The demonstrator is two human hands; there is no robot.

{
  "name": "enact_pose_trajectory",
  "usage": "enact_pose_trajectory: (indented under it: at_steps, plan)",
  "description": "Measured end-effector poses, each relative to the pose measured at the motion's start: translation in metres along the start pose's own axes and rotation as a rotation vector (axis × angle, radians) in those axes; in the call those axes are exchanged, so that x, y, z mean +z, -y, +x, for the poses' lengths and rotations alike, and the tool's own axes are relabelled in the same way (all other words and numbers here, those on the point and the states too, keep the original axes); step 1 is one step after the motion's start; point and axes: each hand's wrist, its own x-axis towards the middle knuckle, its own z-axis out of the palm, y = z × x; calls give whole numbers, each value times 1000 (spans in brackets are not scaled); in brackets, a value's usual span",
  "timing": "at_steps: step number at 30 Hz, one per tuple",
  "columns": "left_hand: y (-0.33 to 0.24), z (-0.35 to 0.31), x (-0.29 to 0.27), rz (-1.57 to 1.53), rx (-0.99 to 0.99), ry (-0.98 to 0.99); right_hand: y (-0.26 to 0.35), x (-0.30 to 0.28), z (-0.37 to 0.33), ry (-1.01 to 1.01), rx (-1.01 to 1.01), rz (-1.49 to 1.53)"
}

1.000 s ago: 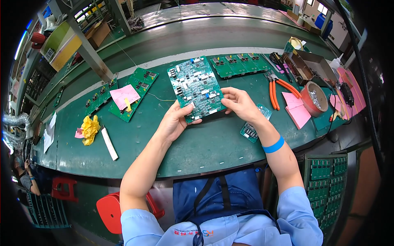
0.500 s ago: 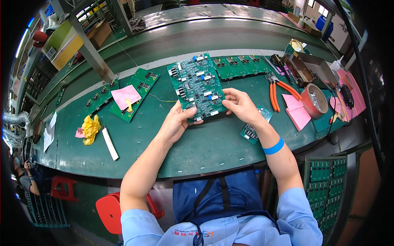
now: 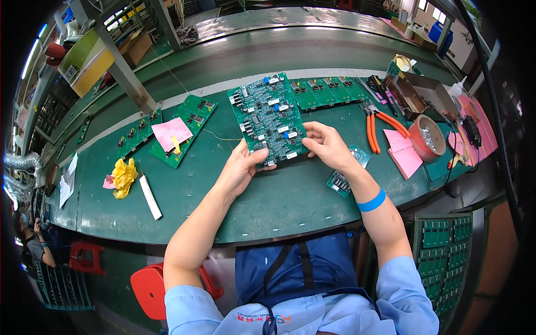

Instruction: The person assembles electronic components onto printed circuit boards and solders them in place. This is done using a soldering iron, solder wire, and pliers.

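Observation:
A green circuit board panel (image 3: 267, 120), crowded with small chips and white labels, is held up above the bench in both hands. My left hand (image 3: 244, 164) grips its lower left corner, thumb on the face. My right hand (image 3: 325, 144) pinches its lower right edge between thumb and fingers. Behind the panel lies another long green board (image 3: 330, 92) with buttons and displays. Under my right forearm, a smaller board (image 3: 339, 183) rests on the bench, partly covered by the arm.
Orange-handled pliers (image 3: 373, 127), pink paper slips (image 3: 404, 158) and a red tape-like ring (image 3: 427, 137) are at right. At left lie boards under a pink note (image 3: 172, 133), a crumpled yellow cloth (image 3: 124, 177) and a white stick (image 3: 149, 196). A board rack (image 3: 441, 257) stands below right.
The panel has shifted very slightly in my hands, its lower right side a touch to the right. My grip looks the same.

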Motion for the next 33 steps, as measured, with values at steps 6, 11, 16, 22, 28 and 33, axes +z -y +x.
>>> enact_pose_trajectory:
  at_steps: [6,11,16,22,28,33]
  plan:
    - [0,0,-2,17,1,5,1,1,-1,-19,4,-20]
    - [1,1,-2,14,-4,7,1,1,-1,-14,8,-31]
    - [0,1,-1,15,0,21,2,1,-1,-27,14,-53]
    - [0,2,-1,-150,-17,56,3,-1,-1,14,45,3]
    - [2,3,-4,-126,-16,63,3,-1,-1,27,44,-35]
    - [-1,1,-8,-41,-62,57,1,-1,0,13,11,-16]
